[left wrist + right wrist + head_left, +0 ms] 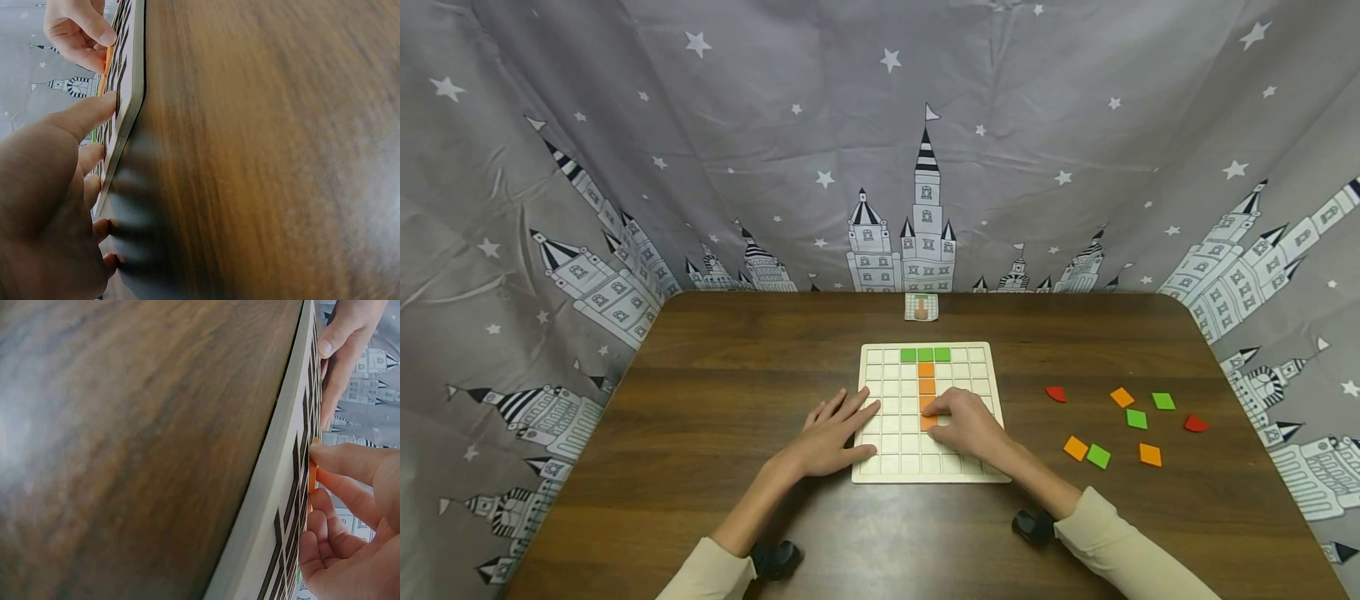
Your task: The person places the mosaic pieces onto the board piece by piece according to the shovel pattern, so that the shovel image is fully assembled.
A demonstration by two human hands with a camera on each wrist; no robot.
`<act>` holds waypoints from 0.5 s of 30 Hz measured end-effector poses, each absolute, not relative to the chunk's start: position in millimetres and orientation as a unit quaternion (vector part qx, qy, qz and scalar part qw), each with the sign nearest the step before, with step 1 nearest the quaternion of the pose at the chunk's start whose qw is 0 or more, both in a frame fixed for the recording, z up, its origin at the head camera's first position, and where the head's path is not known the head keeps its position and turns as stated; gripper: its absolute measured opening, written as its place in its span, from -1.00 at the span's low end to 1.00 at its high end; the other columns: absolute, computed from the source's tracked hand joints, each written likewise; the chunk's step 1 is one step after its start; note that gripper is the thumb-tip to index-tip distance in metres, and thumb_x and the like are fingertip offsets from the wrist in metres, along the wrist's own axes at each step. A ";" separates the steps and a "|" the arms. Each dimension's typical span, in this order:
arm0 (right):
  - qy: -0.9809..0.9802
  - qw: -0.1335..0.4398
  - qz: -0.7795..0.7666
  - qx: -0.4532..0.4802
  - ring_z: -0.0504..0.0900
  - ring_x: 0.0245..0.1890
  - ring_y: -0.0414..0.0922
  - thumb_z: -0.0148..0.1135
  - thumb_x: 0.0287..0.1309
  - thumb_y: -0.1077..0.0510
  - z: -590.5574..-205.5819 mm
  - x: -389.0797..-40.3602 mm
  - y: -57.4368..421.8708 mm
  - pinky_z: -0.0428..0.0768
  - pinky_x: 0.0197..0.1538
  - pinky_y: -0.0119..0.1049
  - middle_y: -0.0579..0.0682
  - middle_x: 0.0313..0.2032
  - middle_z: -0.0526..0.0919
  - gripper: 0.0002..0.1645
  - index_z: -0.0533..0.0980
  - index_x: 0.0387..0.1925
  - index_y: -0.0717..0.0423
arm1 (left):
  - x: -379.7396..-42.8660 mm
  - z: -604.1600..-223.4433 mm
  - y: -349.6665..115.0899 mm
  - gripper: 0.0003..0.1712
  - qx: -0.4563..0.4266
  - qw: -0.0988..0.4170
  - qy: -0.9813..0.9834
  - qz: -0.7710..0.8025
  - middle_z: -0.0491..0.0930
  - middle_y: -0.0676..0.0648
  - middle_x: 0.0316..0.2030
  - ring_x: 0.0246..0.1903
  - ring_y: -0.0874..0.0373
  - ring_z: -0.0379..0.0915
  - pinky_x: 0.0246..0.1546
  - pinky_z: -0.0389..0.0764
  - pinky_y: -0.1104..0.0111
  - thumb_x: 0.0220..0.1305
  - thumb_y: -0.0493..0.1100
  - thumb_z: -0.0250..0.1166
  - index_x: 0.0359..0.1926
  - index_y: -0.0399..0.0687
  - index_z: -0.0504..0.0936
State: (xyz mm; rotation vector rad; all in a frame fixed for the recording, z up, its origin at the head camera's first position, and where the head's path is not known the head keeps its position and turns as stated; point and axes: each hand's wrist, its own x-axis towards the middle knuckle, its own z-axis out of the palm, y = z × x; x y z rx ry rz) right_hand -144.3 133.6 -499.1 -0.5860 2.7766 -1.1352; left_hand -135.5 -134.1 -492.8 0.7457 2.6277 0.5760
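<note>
Left hand (831, 437) rests, fingers spread, on the gridded board (901, 442) — right hand (967, 423) pinches the lowest orange tile (927, 423) by its edges.

Room to pass lay between the square cream gridded board (891, 462) and the flat, rounded red tile (1056, 394); the bare left hand (829, 437) obstructed the board's left edge, the bare right hand (967, 425) its middle.

Just below the middle of the frame, a pale gridded board (887, 467) lies flat, your left hand (833, 440) resting on its left edge. Three green tiles (925, 355) line its top; four orange tiles (927, 386) descend centrally, your right hand (968, 423) pinching the lowest.
</note>
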 end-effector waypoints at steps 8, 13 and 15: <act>0.909 0.031 -0.364 -0.198 0.65 -0.16 -0.05 0.48 -0.10 0.36 -498.7 -143.6 134.4 0.58 -0.07 -0.14 -0.09 -0.27 0.71 -0.78 0.74 -0.32 0.14 | -135.3 -493.8 -134.7 -0.20 0.263 0.173 0.928 0.201 -0.07 -0.10 0.56 0.51 -0.25 -0.31 0.34 -0.20 -0.28 0.45 0.19 0.14 0.57 0.07 0.13; 0.910 0.029 -0.364 -0.197 0.64 -0.20 -0.09 0.49 -0.12 0.35 -499.6 -144.2 135.5 0.58 -0.10 -0.17 -0.11 -0.30 0.69 -0.78 0.74 -0.33 0.11 | -135.3 -493.9 -134.9 -0.20 0.263 0.171 0.927 0.205 -0.06 -0.10 0.56 0.51 -0.25 -0.30 0.33 -0.20 -0.28 0.45 0.18 0.15 0.57 0.05 0.15; 0.910 0.029 -0.364 -0.197 0.64 -0.21 -0.09 0.50 -0.12 0.34 -499.3 -144.4 136.1 0.58 -0.10 -0.16 -0.11 -0.30 0.69 -0.78 0.75 -0.33 0.10 | -135.1 -493.7 -134.9 -0.20 0.263 0.170 0.927 0.206 -0.06 -0.10 0.56 0.51 -0.25 -0.30 0.33 -0.19 -0.29 0.45 0.17 0.15 0.56 0.05 0.15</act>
